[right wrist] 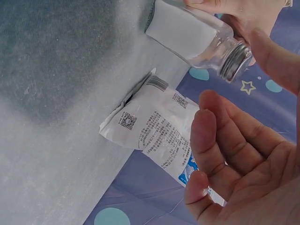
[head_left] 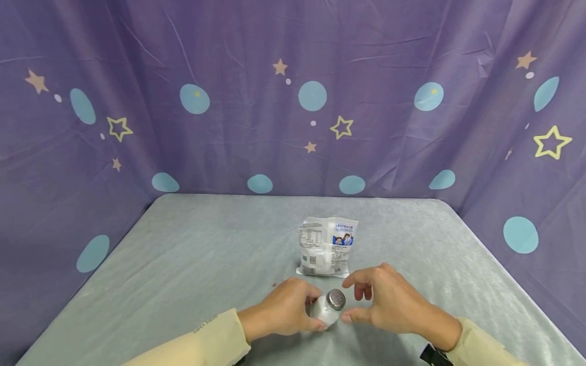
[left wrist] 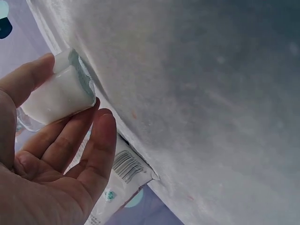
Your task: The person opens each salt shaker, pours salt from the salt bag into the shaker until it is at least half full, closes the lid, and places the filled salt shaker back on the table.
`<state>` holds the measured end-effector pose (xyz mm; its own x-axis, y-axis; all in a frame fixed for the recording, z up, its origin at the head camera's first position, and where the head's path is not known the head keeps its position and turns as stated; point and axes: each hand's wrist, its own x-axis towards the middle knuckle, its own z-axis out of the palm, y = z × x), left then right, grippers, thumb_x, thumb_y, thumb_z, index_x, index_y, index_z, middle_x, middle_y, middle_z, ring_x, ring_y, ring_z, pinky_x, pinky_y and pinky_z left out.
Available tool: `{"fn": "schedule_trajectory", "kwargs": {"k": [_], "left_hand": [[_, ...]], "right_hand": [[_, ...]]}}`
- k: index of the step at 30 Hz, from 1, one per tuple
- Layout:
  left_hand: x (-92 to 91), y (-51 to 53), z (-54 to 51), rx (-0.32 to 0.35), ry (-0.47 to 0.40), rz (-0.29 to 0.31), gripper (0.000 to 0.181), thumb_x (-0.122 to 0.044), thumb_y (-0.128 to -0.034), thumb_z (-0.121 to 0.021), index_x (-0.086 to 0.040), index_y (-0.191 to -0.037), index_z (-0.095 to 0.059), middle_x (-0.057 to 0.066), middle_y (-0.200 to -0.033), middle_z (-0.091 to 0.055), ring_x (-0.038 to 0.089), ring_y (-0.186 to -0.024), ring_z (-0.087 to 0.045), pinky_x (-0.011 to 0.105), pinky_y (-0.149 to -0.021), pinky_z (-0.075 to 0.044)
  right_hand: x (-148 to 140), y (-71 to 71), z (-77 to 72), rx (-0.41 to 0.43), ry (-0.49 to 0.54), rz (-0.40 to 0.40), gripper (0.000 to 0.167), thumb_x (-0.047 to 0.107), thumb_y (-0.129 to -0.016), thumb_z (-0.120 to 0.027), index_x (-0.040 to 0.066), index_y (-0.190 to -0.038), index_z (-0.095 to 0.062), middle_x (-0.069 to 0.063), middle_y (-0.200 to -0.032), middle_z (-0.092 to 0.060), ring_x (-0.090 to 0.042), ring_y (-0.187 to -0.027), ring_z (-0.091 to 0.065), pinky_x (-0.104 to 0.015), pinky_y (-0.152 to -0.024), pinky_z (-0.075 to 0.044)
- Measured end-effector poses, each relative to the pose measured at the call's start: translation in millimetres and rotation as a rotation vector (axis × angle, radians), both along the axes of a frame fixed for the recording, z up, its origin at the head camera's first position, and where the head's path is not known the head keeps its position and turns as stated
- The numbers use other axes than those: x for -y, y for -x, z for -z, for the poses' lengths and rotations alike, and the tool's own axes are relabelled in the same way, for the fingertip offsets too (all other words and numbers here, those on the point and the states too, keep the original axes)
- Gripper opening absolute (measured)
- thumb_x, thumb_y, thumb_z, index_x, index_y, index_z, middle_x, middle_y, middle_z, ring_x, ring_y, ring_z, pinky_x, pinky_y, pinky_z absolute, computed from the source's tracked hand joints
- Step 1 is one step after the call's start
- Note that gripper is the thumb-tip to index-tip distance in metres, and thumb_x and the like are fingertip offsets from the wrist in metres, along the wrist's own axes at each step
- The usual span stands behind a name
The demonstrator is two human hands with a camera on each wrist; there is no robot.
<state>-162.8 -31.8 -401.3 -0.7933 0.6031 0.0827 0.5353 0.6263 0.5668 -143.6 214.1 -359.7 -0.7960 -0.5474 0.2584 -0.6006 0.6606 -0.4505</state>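
Observation:
A clear glass salt shaker (head_left: 325, 310) with white powder inside and a perforated metal cap (head_left: 336, 299) is gripped by my left hand (head_left: 287, 307), thumb on one side and fingers on the other. It tilts, with the cap toward the right. My right hand (head_left: 392, 301) is just right of the cap, fingers loosely bent and apart from it. In the right wrist view the glass shows an unfilled part near the metal cap (right wrist: 236, 62). Behind both hands stands a white printed packet (head_left: 324, 249), its barcode (left wrist: 127, 165) visible in the left wrist view.
A pale grey cloth covers the table (head_left: 206, 254). Purple curtain (head_left: 238, 127) with stars and blue dots hangs behind the table and along both sides. Dark bands (head_left: 435, 355) show at the sleeve cuffs.

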Motion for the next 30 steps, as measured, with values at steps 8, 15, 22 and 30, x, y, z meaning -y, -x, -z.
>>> {"fn": "schedule_trajectory", "kwargs": {"k": [8, 15, 22, 30], "left_hand": [[3.4, 1.8, -0.3, -0.001, 0.016, -0.026, 0.029, -0.03, -0.0651, -0.098, -0.027, -0.079, -0.073, -0.013, -0.065, -0.057, 0.0, -0.061, -0.046, 0.021, -0.055, -0.039], [6.8, 4.8, 2.2, 0.014, -0.01, -0.018, 0.032, -0.025, -0.0623, -0.099, -0.023, -0.073, -0.069, -0.011, -0.064, -0.058, 0.0, -0.058, -0.045, 0.021, -0.053, -0.04], [8.7, 5.7, 3.8, 0.043, -0.024, -0.012, 0.032, -0.027, -0.0618, -0.1, -0.024, -0.077, -0.072, -0.008, -0.066, -0.062, -0.001, -0.059, -0.047, 0.02, -0.055, -0.041], [15.2, 4.1, 4.9, 0.007, -0.012, 0.007, 0.038, -0.028, -0.0578, -0.101, -0.025, -0.081, -0.071, -0.013, -0.074, -0.064, -0.001, -0.067, -0.052, 0.02, -0.062, -0.044]], "right_hand": [[-1, 0.9, -0.9, 0.01, 0.011, -0.013, 0.047, 0.05, -0.071, -0.091, 0.019, -0.103, -0.076, 0.021, -0.077, -0.06, 0.001, -0.067, -0.052, -0.023, -0.059, -0.046], [-2, 0.9, 1.1, 0.007, 0.007, -0.01, 0.048, 0.052, -0.071, -0.091, 0.02, -0.103, -0.076, 0.021, -0.076, -0.06, 0.001, -0.068, -0.052, -0.023, -0.06, -0.046], [-4, 1.8, 4.2, 0.018, 0.007, -0.009, 0.046, 0.052, -0.072, -0.09, 0.02, -0.103, -0.076, 0.022, -0.076, -0.059, -0.001, -0.068, -0.054, -0.023, -0.06, -0.046], [-11, 5.5, 8.8, -0.002, 0.007, 0.034, 0.041, 0.051, -0.077, -0.087, 0.02, -0.102, -0.075, 0.021, -0.08, -0.06, -0.001, -0.073, -0.054, -0.025, -0.063, -0.047]]}}
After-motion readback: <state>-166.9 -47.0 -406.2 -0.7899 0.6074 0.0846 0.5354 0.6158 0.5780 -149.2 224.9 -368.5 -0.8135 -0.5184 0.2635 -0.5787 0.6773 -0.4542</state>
